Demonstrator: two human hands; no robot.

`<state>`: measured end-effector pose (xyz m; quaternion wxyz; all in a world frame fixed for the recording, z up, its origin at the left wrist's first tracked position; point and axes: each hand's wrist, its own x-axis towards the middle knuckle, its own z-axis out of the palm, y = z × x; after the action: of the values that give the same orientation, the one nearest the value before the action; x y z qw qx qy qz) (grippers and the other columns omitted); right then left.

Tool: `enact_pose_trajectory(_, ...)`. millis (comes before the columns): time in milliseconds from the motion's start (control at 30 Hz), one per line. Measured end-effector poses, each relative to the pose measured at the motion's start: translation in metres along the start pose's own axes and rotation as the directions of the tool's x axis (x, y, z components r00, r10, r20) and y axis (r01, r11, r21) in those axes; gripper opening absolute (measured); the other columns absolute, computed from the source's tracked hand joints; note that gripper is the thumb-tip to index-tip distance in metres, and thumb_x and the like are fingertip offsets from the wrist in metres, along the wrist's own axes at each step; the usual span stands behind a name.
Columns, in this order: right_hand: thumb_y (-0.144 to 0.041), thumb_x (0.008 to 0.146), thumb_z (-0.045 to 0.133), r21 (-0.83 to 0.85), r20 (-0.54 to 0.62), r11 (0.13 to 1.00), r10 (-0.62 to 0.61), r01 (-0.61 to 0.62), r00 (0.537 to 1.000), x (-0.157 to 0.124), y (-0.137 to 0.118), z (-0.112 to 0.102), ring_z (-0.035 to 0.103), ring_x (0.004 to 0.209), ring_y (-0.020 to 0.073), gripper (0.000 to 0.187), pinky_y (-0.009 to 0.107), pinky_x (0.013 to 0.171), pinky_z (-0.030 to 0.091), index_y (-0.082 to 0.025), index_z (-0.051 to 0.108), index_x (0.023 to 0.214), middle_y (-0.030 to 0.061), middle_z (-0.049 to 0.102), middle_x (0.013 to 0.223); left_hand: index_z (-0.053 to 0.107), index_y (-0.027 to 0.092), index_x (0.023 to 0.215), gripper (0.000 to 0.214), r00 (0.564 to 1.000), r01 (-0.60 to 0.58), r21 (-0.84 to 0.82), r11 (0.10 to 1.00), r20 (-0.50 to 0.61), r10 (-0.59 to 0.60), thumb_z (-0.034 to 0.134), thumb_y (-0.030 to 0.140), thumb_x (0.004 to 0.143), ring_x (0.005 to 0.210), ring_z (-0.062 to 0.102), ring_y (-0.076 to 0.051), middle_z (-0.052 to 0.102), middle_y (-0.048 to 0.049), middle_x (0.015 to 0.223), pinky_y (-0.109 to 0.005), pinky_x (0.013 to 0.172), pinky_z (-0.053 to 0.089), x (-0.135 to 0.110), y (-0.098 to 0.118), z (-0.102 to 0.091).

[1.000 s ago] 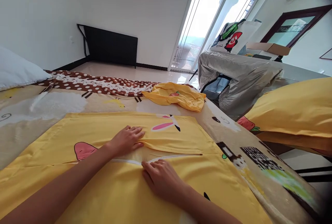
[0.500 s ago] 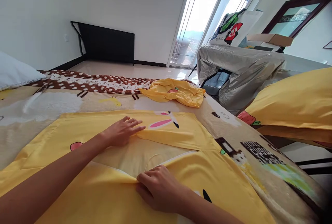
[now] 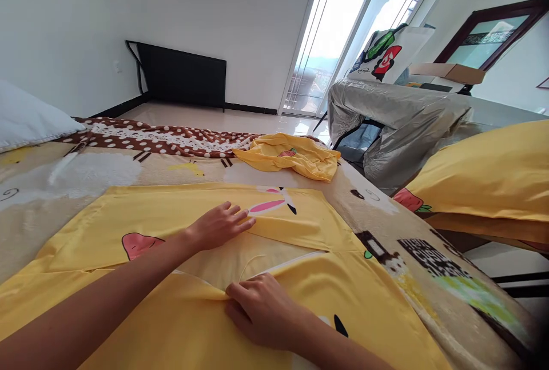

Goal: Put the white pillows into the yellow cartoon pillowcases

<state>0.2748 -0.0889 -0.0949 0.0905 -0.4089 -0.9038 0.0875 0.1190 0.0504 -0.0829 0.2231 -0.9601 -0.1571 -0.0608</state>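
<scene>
On top of the bed blanket (image 3: 107, 170), the yellow cover (image 3: 184, 324) is lying spread out, and I am looking at it from far away. Across the cover, a long slit (image 3: 214, 264) is gaping. My right hand (image 3: 266, 308) is pinching the slit's near edge with thumb and finger close together, probably so the cloth is not slipping away. My left hand (image 3: 221, 226) is lying on the far flap (image 3: 291, 231), its fingers a bit spread and not gripping; I think it is pressing there so the slit is opening wide. Beyond the cover, a crumpled yellow cloth (image 3: 295, 158) is resting, maybe just to be out of the way. Right of the cover, a yellow pillow (image 3: 489, 172) is sitting. Past the cover's far left corner, a white pillow (image 3: 30, 115) is lying.
</scene>
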Motion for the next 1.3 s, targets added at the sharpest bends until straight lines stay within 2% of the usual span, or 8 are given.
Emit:
enact_pose_trajectory(167,-0.021,0.086,0.047,-0.028,-0.047,0.999,-0.045,0.044,0.998,0.001,0.001,0.002,0.046,0.049,0.0090,0.016,0.025,0.051,0.022,-0.019,0.047,0.070,-0.0027,0.060,0.061,0.056,0.013,0.111,0.027,0.993,-0.008,-0.026,1.000,-0.117,0.005,0.038,0.011,0.091,0.089,0.059,-0.020,0.065,-0.0100,0.105,-0.033,0.076,0.041,0.000,-0.004,0.007)
enact_pose_trajectory(367,-0.023,0.087,0.048,-0.092,-0.116,0.993,-0.082,0.072,0.990,0.001,0.001,0.003,0.048,0.055,0.0104,0.018,0.027,0.053,0.025,-0.019,0.048,0.069,-0.0024,0.059,0.063,0.057,0.017,0.071,0.017,0.995,0.100,-0.154,0.983,0.016,-0.099,0.049,0.012,0.085,0.065,0.059,-0.017,0.063,-0.0025,0.067,-0.031,0.064,0.040,0.003,-0.006,0.013)
enact_pose_trajectory(567,-0.022,0.087,0.047,-0.056,-0.107,0.996,-0.079,0.073,0.991,0.001,0.002,0.004,0.047,0.055,0.0104,0.018,0.027,0.054,0.027,-0.019,0.049,0.070,-0.0024,0.057,0.062,0.060,0.015,0.075,0.012,0.988,0.131,-0.133,0.982,0.102,-0.118,0.054,0.007,0.081,0.075,0.061,-0.020,0.065,-0.0058,0.076,-0.031,0.066,0.041,0.006,-0.011,0.023)
enact_pose_trajectory(733,-0.021,0.087,0.047,-0.038,-0.162,0.998,-0.053,0.048,0.985,0.000,0.000,0.002,0.049,0.069,0.0145,0.016,0.027,0.063,0.034,-0.019,0.053,0.072,0.0025,0.057,0.075,0.062,0.014,0.084,0.010,0.966,0.236,-0.127,0.963,0.135,-0.219,0.054,0.019,0.086,0.084,0.061,-0.025,0.064,-0.0112,0.087,-0.035,0.068,0.043,0.006,-0.020,0.027)
enact_pose_trajectory(867,-0.021,0.085,0.049,0.027,-0.170,0.998,-0.054,0.060,0.984,0.000,-0.002,-0.004,0.049,0.095,0.0195,0.015,0.035,0.085,0.036,-0.020,0.056,0.098,0.0075,0.057,0.109,0.062,0.014,0.083,0.012,0.953,0.272,-0.146,0.951,0.178,-0.245,0.057,0.025,0.084,0.087,0.061,-0.026,0.064,-0.0118,0.088,-0.035,0.071,0.045,0.005,-0.024,0.022)
enact_pose_trajectory(1067,-0.026,0.089,0.043,0.071,-0.052,0.988,-0.135,0.138,0.989,0.001,-0.005,-0.007,0.053,0.084,0.0176,0.034,0.031,0.083,0.036,-0.018,0.045,0.122,0.0048,0.063,0.092,0.062,0.018,0.097,0.027,0.964,0.234,-0.257,0.938,0.186,-0.190,0.054,0.042,0.085,0.092,0.060,-0.020,0.064,-0.0080,0.097,-0.030,0.077,0.045,0.001,-0.023,0.013)
enact_pose_trajectory(1233,-0.024,0.083,0.047,0.107,-0.036,0.965,-0.238,0.241,0.971,-0.001,-0.006,-0.006,0.053,0.075,0.0158,0.042,0.028,0.074,0.037,-0.018,0.045,0.124,0.0020,0.064,0.087,0.063,0.015,0.094,0.019,0.942,0.305,-0.214,0.928,0.212,-0.261,0.050,0.010,0.081,0.095,0.058,-0.023,0.064,-0.0120,0.100,-0.034,0.080,0.045,0.000,-0.028,0.022)
enact_pose_trajectory(1300,-0.026,0.081,0.050,0.125,-0.031,0.958,-0.256,0.258,0.966,-0.002,-0.005,-0.005,0.054,0.074,0.0156,0.044,0.028,0.075,0.038,-0.019,0.045,0.124,0.0017,0.065,0.087,0.063,0.015,0.094,0.021,0.931,0.340,-0.227,0.913,0.218,-0.292,0.050,0.008,0.080,0.095,0.059,-0.023,0.064,-0.0116,0.099,-0.034,0.080,0.045,-0.001,-0.030,0.024)
